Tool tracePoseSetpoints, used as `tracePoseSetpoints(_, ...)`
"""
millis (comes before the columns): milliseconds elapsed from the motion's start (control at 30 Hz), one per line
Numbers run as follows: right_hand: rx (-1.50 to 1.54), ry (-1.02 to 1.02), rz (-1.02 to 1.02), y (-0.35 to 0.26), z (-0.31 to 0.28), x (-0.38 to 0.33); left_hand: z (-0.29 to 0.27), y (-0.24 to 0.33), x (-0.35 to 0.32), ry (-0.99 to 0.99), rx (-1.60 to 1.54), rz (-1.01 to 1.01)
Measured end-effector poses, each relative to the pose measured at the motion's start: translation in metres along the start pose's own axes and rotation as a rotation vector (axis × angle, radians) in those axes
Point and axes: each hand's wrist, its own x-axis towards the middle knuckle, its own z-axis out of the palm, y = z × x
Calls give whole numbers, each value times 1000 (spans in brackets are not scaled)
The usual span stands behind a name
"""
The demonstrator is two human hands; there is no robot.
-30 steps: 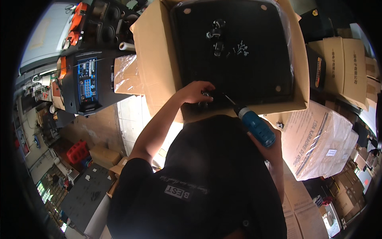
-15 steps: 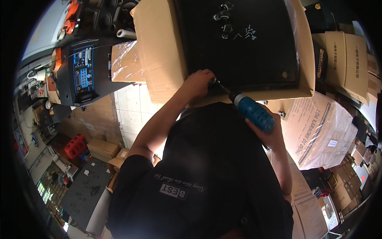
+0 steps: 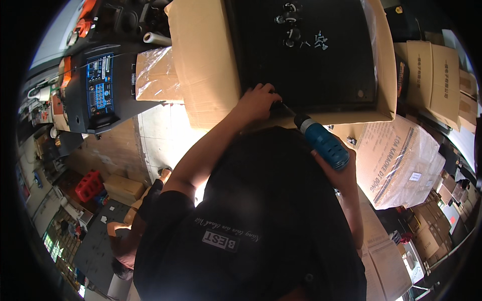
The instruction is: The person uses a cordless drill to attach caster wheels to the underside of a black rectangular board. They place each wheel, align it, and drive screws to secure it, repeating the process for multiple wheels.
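A black panel (image 3: 311, 65) lies inside an open cardboard box (image 3: 206, 65). At its near left corner my left hand (image 3: 258, 103) has its fingers bent round a small dark part that they mostly hide. My right hand (image 3: 344, 168) grips a blue-green power drill (image 3: 325, 144). The drill's long thin bit slants up and left, and its tip is close to my left fingertips. Farther up the panel sit several caster wheels (image 3: 290, 19), dark with pale rims. Beside them is a small heap of silver screws (image 3: 320, 40).
Another caster (image 3: 352, 141) rests on cardboard right of the drill. A plastic-wrapped carton (image 3: 406, 165) stands at the right. On the left is a black speaker cabinet (image 3: 85, 93) with a blue-edged control panel. At lower left another person (image 3: 133, 236) leans by a dark flat surface.
My left hand has shifted slightly right along the panel's near edge, and the drill has moved slightly right and down. Another person has come into view at lower left.
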Motion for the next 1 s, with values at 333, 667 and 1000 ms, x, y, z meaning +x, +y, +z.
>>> tracePoseSetpoints(333, -15, 31, 64, -12, 6, 0, 1, -4, 2, -14, -22, 4)
tracePoseSetpoints(667, -497, -284, 1, -58, -12, 35, 23, -3, 21, 25, 181, 104)
tracePoseSetpoints(1000, -614, -579, -98, -80, -9, 77, 24, -4, 21, 242, 167, 215)
